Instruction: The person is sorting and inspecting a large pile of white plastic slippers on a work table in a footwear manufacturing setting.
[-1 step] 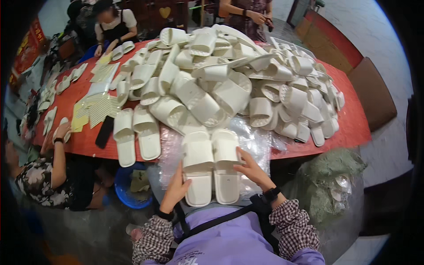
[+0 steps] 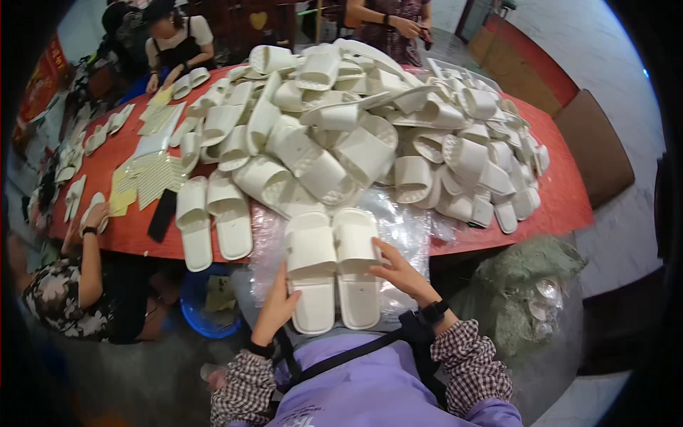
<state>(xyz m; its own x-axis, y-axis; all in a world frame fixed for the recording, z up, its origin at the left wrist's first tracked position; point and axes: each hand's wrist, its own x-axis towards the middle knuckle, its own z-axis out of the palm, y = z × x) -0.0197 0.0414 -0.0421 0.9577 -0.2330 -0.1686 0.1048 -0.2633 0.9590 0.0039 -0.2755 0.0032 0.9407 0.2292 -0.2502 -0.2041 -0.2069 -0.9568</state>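
Side by side in front of me lie two white slippers, the left slipper (image 2: 311, 250) and the right slipper (image 2: 357, 245), with their toes pointing away and their heels near my waist. My left hand (image 2: 274, 307) holds the outer edge of the left one, thumb over its rim and fingers partly hidden beside it. On the other side, my right hand (image 2: 404, 275) grips the right one by its outer edge near the strap, thumb and forefinger against it. Beneath the pair is a clear plastic sheet (image 2: 413, 235) at the front of the red table (image 2: 562, 188).
A high heap of white slippers (image 2: 366, 153) covers the table's middle. Left of it are another slipper pair (image 2: 231, 224), a black phone (image 2: 162, 215) and yellow patterned sheets (image 2: 158, 178). A blue basin (image 2: 203, 302) and a green mesh sack (image 2: 526, 292) flank me. Other people work around the table.
The whole view has shifted slightly, so the table and heap appear a little further left. Both hands stay at the same slippers.
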